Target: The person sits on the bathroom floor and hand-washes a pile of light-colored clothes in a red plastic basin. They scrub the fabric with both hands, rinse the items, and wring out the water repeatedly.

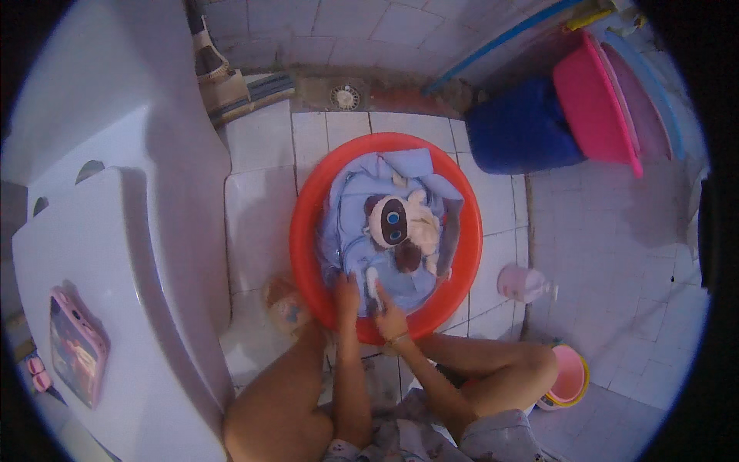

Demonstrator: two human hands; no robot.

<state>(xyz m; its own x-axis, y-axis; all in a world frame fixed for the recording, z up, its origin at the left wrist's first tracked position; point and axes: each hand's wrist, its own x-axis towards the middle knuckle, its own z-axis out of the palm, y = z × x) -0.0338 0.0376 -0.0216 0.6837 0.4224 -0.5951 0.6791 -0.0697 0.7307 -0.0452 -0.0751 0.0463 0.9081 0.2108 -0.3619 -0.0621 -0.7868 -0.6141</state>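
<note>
A red basin (pixel 476 239) stands on the tiled floor in front of me, with a light blue garment (pixel 354 192) bunched up inside it. On the garment lies a cream and brown plush toy (pixel 396 223) with a dark face patch and blue eyes. My left hand (pixel 346 292) is at the near side of the basin, its fingers closed on the blue cloth. To its right, my right hand (pixel 391 319) grips a slim white brush (pixel 372 283), held upright against the garment; its bristles cannot be made out.
A white toilet (pixel 185 254) fills the left side, with a phone in a pink case (pixel 81 346) on its lid. Right are a dark blue bucket (pixel 516 127), a pink basin (pixel 589 100), a clear bottle (pixel 522 283) and a small pink tub (pixel 568 376). A floor drain (pixel 345 98) lies beyond.
</note>
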